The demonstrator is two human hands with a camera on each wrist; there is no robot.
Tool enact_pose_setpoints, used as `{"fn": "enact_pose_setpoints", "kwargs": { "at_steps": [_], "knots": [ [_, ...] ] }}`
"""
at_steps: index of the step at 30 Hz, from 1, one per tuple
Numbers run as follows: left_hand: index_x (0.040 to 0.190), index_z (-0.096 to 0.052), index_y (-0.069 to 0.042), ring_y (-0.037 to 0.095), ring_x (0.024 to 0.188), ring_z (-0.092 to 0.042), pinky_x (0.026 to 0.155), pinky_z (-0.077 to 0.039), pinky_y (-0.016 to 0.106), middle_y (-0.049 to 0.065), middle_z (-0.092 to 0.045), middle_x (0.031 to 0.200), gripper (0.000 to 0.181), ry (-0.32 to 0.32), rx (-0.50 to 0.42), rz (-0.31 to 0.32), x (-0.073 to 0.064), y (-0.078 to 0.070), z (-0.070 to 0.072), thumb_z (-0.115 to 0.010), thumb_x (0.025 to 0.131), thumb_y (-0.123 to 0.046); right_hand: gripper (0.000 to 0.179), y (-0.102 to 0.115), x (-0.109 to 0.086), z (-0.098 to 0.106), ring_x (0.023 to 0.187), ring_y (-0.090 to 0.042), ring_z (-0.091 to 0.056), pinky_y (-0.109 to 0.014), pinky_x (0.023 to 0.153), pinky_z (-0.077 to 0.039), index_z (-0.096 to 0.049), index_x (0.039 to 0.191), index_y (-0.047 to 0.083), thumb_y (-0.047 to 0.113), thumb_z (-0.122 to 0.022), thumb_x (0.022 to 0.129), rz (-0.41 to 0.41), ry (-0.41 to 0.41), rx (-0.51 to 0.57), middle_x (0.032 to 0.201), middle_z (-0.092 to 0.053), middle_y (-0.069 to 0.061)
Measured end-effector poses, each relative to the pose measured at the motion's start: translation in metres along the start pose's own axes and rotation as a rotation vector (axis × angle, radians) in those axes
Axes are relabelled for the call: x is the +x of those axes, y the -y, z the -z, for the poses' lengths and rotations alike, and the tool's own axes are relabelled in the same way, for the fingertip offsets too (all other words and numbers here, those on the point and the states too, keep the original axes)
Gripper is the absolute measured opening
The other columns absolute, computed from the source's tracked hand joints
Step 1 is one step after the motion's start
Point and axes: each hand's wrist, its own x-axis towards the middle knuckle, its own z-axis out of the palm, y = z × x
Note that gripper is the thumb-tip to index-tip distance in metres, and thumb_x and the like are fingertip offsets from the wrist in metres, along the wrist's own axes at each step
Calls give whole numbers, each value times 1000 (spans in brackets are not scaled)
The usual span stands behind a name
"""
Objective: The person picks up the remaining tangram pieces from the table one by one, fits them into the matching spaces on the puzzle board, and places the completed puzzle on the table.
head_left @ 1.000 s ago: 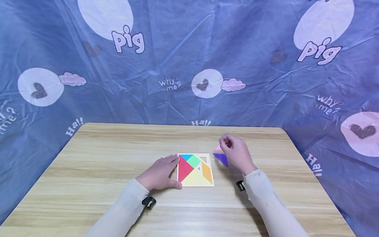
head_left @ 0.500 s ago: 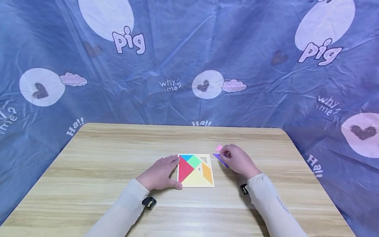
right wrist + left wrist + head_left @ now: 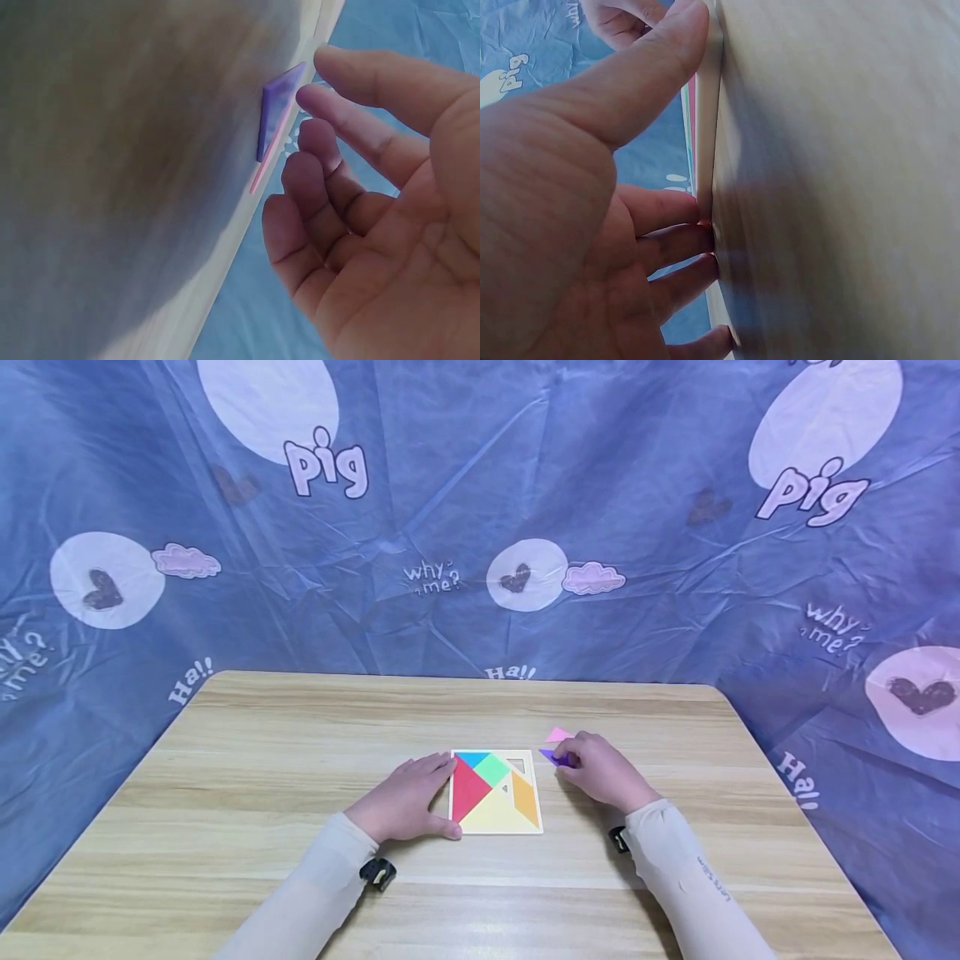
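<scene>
- Touching the board point(image 3: 528, 766) with my left hand point(image 3: 401, 802), fingers spread.
- Poising my right hand point(image 3: 602, 770), half-open and empty, close by the purple triangle point(image 3: 277, 111), between board and the desk's point(image 3: 300, 718) right edge.

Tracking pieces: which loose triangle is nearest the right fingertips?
The purple triangle, partly hidden from above by the right hand; the pink triangle lies farther back.

Blue cloth point(image 3: 450, 460) behind surface point(image 3: 337, 718): "pig" point(image 3: 325, 464) above left half of far edge, again up past far right corner. "why me?" point(image 3: 431, 577) over far edge, past right corner, partly cut off far left. "Ha!!" point(image 3: 510, 672) by far edge, left corner, right edge. Right sleeve point(image 3: 675, 868): lettering, unreadable.
</scene>
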Motion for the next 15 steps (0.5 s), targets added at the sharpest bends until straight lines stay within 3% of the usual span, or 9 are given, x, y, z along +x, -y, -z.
{"fn": "enact_pose_setpoints", "kwargs": {
  "at_steps": [8,15],
  "knots": [
    [158,-37,0,33,153,-31,126,-25,51,15,-36,165,107,1,-11,9,0,-2,0,-85,80,-54,29,-3,-2,0,103,-32,-59,-51,96,-52,-73,116,1,2,-75,87,-6,0,-3,109,-64,-13],
    [158,-37,2,33,153,-32,126,-25,52,16,-36,165,107,-1,-11,-1,-1,-3,0,-85,80,-53,26,-10,-4,5,97,-33,-61,-53,91,-53,-74,109,1,-5,-74,83,42,1,-55,104,-65,-13]
  ]
}}
